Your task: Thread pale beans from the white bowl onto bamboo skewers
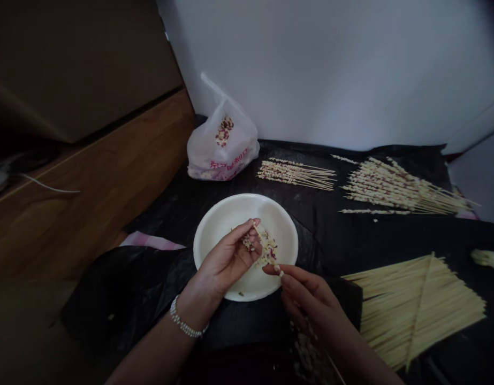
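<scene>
My left hand [230,254] is over the white bowl, palm up, with small cream-and-dark-red pieces [248,243] in the curled fingers. Its thumb and forefinger pinch one end of a thin pale skewer [258,231]. My right hand [306,291], at the bowl's near right rim, has thumb and forefinger closed on the other end, where small pale pieces sit. More loose pieces [270,250] lie in the white bowl [209,224], partly hidden by my hands. Below my right hand, a dim speckled heap [309,350] shows near my lap.
A white plastic bag [222,144] of similar pieces stands behind the bowl. Loaded skewers lie in a small group [287,172] and a larger pile [385,187] on black sheeting [311,214]. Bare sticks [419,305] spread at right. A wooden board [90,166] runs along the left.
</scene>
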Demonstrator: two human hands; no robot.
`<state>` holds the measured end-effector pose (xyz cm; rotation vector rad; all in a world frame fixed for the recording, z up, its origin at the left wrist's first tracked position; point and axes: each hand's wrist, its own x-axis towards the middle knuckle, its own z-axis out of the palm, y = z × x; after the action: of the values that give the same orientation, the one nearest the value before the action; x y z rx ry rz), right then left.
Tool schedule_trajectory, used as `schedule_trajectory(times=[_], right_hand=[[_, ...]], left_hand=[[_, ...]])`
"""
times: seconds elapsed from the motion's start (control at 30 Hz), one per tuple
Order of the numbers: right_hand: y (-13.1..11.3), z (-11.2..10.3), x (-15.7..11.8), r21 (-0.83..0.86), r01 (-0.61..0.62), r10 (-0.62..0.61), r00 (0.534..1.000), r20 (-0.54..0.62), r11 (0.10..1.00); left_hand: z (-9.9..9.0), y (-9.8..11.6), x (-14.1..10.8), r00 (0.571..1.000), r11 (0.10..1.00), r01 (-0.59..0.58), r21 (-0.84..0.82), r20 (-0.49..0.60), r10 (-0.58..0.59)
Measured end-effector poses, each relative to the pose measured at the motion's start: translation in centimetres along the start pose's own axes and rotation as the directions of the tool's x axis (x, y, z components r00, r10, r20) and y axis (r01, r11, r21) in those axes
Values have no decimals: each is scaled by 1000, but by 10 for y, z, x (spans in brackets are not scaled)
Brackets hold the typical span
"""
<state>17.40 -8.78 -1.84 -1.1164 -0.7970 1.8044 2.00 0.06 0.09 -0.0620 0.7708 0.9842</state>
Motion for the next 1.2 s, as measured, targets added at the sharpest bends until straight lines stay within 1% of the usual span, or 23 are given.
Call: schedule_trajectory(times=[0.13, 0.2, 0.27, 0.33, 0.4, 0.47, 0.53, 0.6, 0.73, 0.83, 0.97, 1.07, 1.2], right_hand=[[1, 0, -1, -9, 6, -6, 1000, -13, 1000], [1, 0, -1, -10, 19, -19, 1000, -19, 1000], [2, -2, 1, -3, 45, -45, 998, -34, 999], [2, -3, 2, 13, 58, -57, 997, -43, 998], [1, -4, 3, 27, 52, -51, 998, -36, 998], [0, -3, 3, 29, 41, -40, 999, -30, 999], [-2, -2, 1, 22, 36, -35, 999, -36, 999], [-4, 0, -1, 13, 33, -32, 998, -46, 999], [-6, 1, -3, 3, 13, -13, 999, -42, 1000], [-5, 0, -4, 19, 5, -5, 999, -32, 1000], [-3, 1, -5, 55, 3, -1, 1000, -31, 999], [-4, 3, -7, 81, -38, 40, 999, -21, 996], [-7, 4, -9, 71, -100, 98, 995, 35, 992]], left_hand=[[-1, -3, -1, 999, 997, -35, 63, 22, 34], [-3, -7, -2, 996, 988, -27, 154, 85, 14], [-5, -12, -2, 986, 966, -14, 259, 162, -30], [-6, -16, -2, 978, 954, -11, 300, 200, -51], [-5, -16, -1, 985, 966, -8, 260, 171, -38], [-4, -14, 0, 994, 981, 2, 195, 104, -23], [-3, -10, 1, 998, 989, 0, 148, 61, -9], [-2, -6, 0, 998, 990, -19, 139, 62, 10], [-2, -5, -2, 996, 979, -69, 192, 74, 56], [-2, -6, -2, 994, 972, -106, 208, 56, 96], [-4, -5, -1, 987, 967, -159, 200, 62, 150], [-5, -3, 0, 987, 964, -161, 211, 55, 153], [-3, -2, 0, 984, 967, -179, 181, 30, 176]])
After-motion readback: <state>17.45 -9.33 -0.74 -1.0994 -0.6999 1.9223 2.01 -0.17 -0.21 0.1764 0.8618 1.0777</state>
